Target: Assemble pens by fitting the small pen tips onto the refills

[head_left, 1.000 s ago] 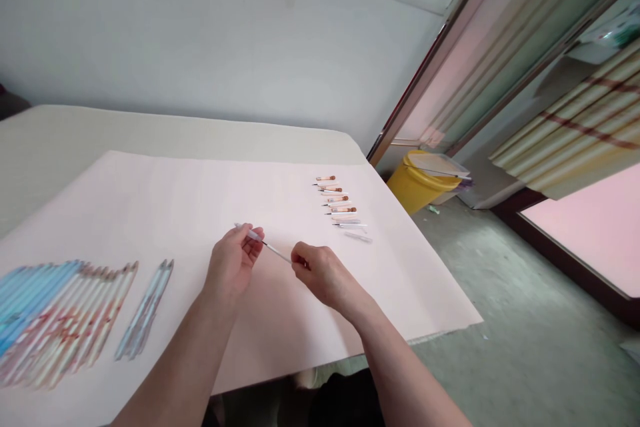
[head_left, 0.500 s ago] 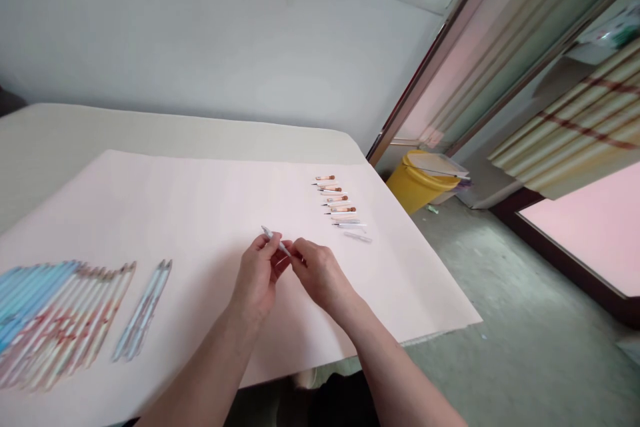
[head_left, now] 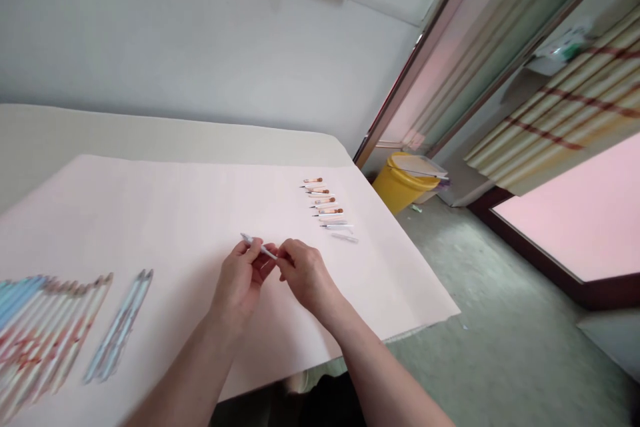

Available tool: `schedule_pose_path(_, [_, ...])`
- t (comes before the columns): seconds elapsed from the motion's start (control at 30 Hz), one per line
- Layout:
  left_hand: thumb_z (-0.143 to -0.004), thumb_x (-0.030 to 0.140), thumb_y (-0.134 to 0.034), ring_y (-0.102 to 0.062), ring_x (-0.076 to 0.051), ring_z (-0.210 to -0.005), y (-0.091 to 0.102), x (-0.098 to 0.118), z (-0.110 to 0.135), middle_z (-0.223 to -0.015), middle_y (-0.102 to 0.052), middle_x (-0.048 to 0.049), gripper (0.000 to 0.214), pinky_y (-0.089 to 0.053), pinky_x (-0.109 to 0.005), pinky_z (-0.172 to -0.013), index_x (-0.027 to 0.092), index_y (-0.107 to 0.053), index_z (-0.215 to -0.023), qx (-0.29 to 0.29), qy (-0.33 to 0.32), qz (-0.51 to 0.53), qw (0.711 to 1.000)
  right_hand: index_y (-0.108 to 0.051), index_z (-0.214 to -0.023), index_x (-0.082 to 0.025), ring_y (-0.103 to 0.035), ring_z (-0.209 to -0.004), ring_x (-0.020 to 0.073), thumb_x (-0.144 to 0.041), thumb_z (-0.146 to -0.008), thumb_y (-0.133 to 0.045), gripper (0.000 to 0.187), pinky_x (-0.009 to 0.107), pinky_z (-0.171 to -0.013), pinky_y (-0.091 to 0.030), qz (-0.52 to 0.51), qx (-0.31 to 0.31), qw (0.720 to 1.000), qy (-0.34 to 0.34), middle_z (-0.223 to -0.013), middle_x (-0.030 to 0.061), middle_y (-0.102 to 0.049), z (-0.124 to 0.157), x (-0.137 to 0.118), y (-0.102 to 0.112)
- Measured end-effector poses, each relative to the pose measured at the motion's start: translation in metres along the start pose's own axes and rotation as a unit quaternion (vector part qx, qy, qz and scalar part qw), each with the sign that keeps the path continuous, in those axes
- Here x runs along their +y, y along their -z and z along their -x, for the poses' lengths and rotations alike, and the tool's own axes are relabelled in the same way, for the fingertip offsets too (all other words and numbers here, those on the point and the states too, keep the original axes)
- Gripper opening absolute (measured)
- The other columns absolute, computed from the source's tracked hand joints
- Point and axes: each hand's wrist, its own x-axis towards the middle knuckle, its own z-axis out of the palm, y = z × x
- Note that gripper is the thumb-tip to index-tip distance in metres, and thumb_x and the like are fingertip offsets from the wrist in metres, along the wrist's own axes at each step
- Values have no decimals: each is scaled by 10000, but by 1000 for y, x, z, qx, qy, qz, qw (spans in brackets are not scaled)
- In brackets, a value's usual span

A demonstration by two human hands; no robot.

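A slim pale pen (head_left: pixel 267 252) is held slanting over the paper, its clip end pointing up and left. My left hand (head_left: pixel 239 277) is closed round the pen with thumb and fingers. At the pen's lower right end, my right hand (head_left: pixel 306 271) pinches with its fingertips; any small part between them is hidden. Farther right lie a row of pen parts: several short brown-topped pieces (head_left: pixel 325 211), thin dark-tipped refills (head_left: pixel 327 215) and a clear tube (head_left: pixel 345 238).
At the left lie many patterned pens (head_left: pixel 55 333), blue ones (head_left: pixel 17 300) beside them, and two pale blue pens (head_left: pixel 120 327) apart. Pale paper (head_left: pixel 190 207) covers much of the table. A yellow bucket (head_left: pixel 400 183) stands on the floor beyond the right edge.
The view has shifted, so the table's contents sit slightly farther left. Both hands keep the pen between them, its tilt slightly flatter.
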Motion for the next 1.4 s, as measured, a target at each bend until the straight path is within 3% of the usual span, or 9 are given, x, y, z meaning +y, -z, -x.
schedule_pose_path(0.13, [-795,134,-588,-648,-159,-740,4,1,-6,-789,-644,-81,46,-567,-282,-636,138,-582,-750,47,29,27,998,-553,-777,-199,-568,-708,114,-212,-855,-485,104,209,-622,-370,54,-13,998,-5,-802,8,-616,-7,11,16])
schedule_pose_path(0.2, [-808,114,-562,-653,-158,-742,5,3,-8,-791,-643,-79,61,-571,-277,-629,138,-580,-755,70,34,35,996,-579,-858,-203,-578,-761,133,-244,-884,-444,143,225,-631,-365,140,0,989,-55,-876,33,-624,-11,33,33])
schedule_pose_path(0.27, [-813,99,-549,-655,-157,-743,5,6,-9,-788,-639,-78,78,-573,-275,-629,131,-581,-749,77,32,38,996,-580,-946,-205,-585,-812,156,-228,-897,-399,189,251,-648,-364,251,34,956,-148,-984,71,-609,-12,61,52])
schedule_pose_path(0.37, [-811,91,-548,-653,-153,-743,6,8,-10,-778,-632,-74,89,-576,-275,-639,125,-582,-736,76,27,46,996,-557,-1066,-207,-590,-872,197,-224,-876,-419,236,278,-661,-372,329,14,906,-267,-1042,108,-574,-10,101,73])
schedule_pose_path(0.5, [-815,93,-543,-646,-146,-734,6,9,-12,-769,-623,-66,99,-580,-275,-636,128,-578,-729,82,28,55,995,-566,-1065,-206,-601,-849,204,-190,-848,-421,262,281,-650,-372,334,-19,895,-295,-1022,108,-579,-7,123,76])
schedule_pose_path(0.73, [-818,75,-528,-647,-152,-744,7,9,-12,-761,-616,-71,103,-578,-265,-625,124,-566,-736,95,43,79,991,-620,-901,-198,-587,-766,182,-179,-842,-428,202,263,-614,-340,307,-47,922,-233,-891,88,-636,-12,95,59])
schedule_pose_path(0.97, [-814,86,-541,-642,-140,-711,8,15,-16,-758,-611,-66,86,-573,-244,-593,133,-550,-742,107,25,87,990,-606,-835,-197,-544,-734,125,-168,-841,-472,138,223,-621,-312,179,-92,980,-1,-846,34,-623,-2,26,40])
schedule_pose_path(1.17, [-810,106,-557,-638,-135,-718,11,22,-16,-765,-614,-63,66,-568,-241,-614,136,-552,-751,118,-15,81,990,-612,-834,-186,-534,-743,122,-138,-843,-461,159,223,-635,-311,157,-90,983,18,-831,33,-597,3,16,38])
schedule_pose_path(1.4, [-778,149,-618,-643,-139,-745,8,14,-12,-787,-623,-58,36,-563,-259,-674,145,-583,-778,79,-41,46,995,-614,-827,-188,-512,-685,108,-158,-862,-452,169,219,-594,-305,165,-76,983,33,-811,24,-572,4,13,32])
